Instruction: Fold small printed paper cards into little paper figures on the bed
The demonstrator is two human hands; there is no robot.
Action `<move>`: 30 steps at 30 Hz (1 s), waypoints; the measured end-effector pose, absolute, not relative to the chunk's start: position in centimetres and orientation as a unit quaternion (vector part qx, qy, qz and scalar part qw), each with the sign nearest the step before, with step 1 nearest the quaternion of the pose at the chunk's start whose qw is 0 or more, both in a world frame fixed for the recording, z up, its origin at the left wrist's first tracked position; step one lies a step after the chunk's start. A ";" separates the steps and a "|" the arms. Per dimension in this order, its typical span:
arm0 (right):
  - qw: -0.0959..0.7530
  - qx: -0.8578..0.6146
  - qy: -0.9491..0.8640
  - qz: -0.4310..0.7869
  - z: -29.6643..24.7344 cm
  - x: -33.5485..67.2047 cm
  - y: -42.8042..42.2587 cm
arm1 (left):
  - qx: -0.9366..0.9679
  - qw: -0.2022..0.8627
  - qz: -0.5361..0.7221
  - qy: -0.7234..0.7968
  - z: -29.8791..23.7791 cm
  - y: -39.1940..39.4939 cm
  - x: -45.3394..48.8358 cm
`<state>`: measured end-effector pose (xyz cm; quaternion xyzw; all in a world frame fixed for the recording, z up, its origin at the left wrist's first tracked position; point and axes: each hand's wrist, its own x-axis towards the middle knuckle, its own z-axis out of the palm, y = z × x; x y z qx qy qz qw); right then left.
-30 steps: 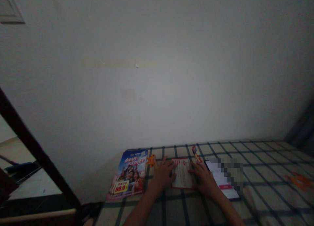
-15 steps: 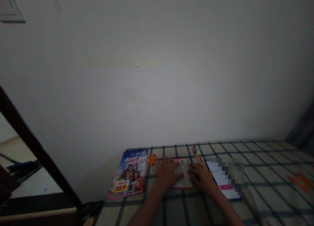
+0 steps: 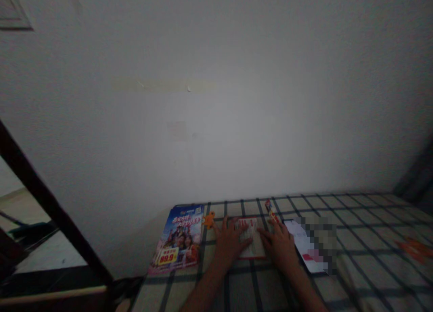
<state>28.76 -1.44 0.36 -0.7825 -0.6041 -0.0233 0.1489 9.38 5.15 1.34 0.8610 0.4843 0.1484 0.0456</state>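
Observation:
A flat white printed leaflet (image 3: 254, 240) with red edges and red lettering lies on the checked cloth in front of me. My left hand (image 3: 229, 240) is spread over its left side, thumb reaching across the print. On the right side rests my right hand (image 3: 279, 244), its fingers apart and stretched out flat. Just past the right fingertips is a slim, colourful pen-like item (image 3: 269, 207) with red and yellow on it; its near end is partly hidden by that hand.
Left of my hands lies a pile of blue and pink flyers (image 3: 182, 237) marked 89.9. An orange cartoon figure (image 3: 209, 220) is beside it. A phone (image 3: 306, 246) with a lit screen, partly blurred out, lies at the right. Behind the checked cloth (image 3: 365, 222) rises a white wall (image 3: 237, 100).
My right hand has straightened its fingers and shifted slightly, now covering the near end of the slim item. The left hand's fingers have spread a little more over the leaflet's edge.

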 end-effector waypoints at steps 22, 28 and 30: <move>0.119 -0.805 -0.575 -0.082 0.1 28.1 1.5 | 0.855 0.052 0.175 0.486 0.9 5.2 9.3; 0.134 -0.797 -0.582 -0.092 -0.4 28.6 1.4 | 0.858 0.048 0.175 0.481 1.0 5.0 9.2; 0.159 -0.789 -0.585 -0.097 -0.3 28.8 1.4 | 0.856 0.051 0.185 0.480 1.0 5.0 9.2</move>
